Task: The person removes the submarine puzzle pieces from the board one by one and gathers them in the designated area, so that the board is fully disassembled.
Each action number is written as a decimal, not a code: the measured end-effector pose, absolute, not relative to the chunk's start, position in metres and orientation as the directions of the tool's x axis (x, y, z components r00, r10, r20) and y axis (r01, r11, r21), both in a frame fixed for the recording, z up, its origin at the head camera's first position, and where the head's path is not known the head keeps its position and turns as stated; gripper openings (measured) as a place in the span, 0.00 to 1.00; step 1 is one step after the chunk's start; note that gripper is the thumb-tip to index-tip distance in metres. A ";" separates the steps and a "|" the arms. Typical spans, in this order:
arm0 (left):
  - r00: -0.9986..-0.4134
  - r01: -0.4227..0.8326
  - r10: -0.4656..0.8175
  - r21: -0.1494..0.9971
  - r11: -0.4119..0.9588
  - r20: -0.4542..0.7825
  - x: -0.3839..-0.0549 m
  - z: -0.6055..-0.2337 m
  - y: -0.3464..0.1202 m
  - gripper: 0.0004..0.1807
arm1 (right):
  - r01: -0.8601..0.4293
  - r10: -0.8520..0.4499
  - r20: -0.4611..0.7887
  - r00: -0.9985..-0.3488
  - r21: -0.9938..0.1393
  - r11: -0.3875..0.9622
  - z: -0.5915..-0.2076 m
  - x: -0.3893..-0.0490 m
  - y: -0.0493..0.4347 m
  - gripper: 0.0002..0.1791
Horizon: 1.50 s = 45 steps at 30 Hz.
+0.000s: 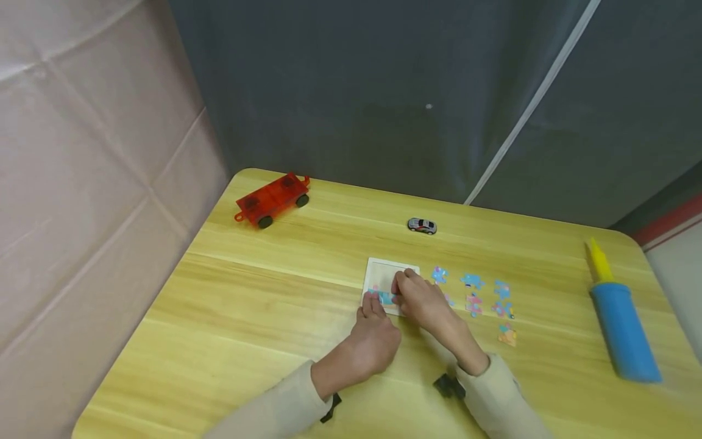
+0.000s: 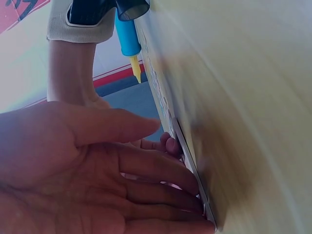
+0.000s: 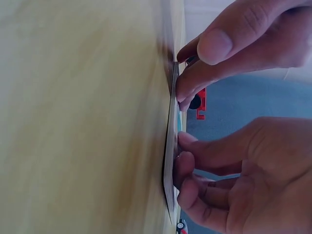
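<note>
A square white-rimmed puzzle tray [image 1: 392,263] lies on the table, with blue and pink puzzle pieces [image 1: 386,298] along its near side. My left hand [image 1: 377,341] rests its nearly straight fingertips on the tray's near left corner; the left wrist view shows those fingers [image 2: 161,195] flat against the edge. At the tray's right part, my right hand [image 1: 430,308] pinches a puzzle piece between thumb and curled forefinger, mostly hidden by the fingers. In the right wrist view, the right hand's thumb [image 3: 209,148] is close to the tray surface, beside the left hand.
Several loose puzzle pieces [image 1: 473,280] lie in rough columns right of the tray. A small silver toy car [image 1: 422,226] stands behind it. Far left is a red toy wagon [image 1: 274,200] with black wheels. A blue pump [image 1: 625,332] with a yellow nozzle lies at the right edge.
</note>
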<state>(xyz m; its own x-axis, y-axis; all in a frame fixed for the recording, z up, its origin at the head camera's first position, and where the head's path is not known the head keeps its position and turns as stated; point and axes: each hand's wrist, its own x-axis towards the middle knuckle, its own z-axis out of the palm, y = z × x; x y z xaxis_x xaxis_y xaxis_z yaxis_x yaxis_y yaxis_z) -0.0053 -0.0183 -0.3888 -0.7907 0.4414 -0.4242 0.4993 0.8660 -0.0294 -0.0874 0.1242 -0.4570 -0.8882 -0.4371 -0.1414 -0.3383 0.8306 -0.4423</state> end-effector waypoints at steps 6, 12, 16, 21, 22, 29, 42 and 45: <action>-0.783 0.510 0.454 -0.022 0.860 -0.425 -0.005 -0.389 -0.018 0.17 | -0.296 -0.435 -0.154 -0.887 -0.532 0.793 -0.418 -0.075 0.119 0.07; -0.785 0.520 0.459 -0.040 0.853 -0.417 -0.006 -0.393 -0.017 0.19 | -0.270 -0.429 -0.140 -0.892 -0.596 0.756 -0.417 -0.076 0.121 0.05; -0.777 0.523 0.458 -0.037 0.852 -0.432 -0.007 -0.399 -0.016 0.20 | -0.263 -0.428 -0.138 -0.893 -0.610 0.747 -0.421 -0.078 0.123 0.05; -0.766 0.525 0.474 0.002 0.851 -0.433 -0.010 -0.423 -0.017 0.20 | -0.255 -0.422 -0.129 -0.897 -0.630 0.734 -0.418 -0.077 0.128 0.07; -0.768 0.524 0.474 0.003 0.852 -0.430 -0.010 -0.427 -0.017 0.20 | -0.248 -0.416 -0.132 -0.900 -0.631 0.735 -0.416 -0.077 0.132 0.07; -0.784 0.502 0.444 -0.022 0.864 -0.435 -0.004 -0.413 -0.017 0.18 | -0.219 -0.406 -0.139 -0.903 -0.664 0.715 -0.406 -0.069 0.176 0.06; -0.790 0.497 0.427 -0.052 0.866 -0.440 -0.001 -0.391 -0.018 0.18 | -0.117 -0.415 -0.278 -0.866 -0.695 0.710 -0.399 -0.053 0.248 0.08; -0.792 0.493 0.431 -0.038 0.869 -0.432 -0.001 -0.389 -0.019 0.17 | -0.122 -0.410 -0.283 -0.867 -0.678 0.725 -0.399 -0.052 0.250 0.08</action>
<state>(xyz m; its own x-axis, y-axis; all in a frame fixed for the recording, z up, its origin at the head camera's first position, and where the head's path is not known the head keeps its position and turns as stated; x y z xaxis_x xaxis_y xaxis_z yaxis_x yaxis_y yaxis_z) -0.0006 -0.0185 -0.3894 -0.7922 0.4306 -0.4324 0.4933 0.8690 -0.0382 -0.0523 0.2499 -0.3985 -0.8670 -0.4101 -0.2831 -0.1218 0.7253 -0.6776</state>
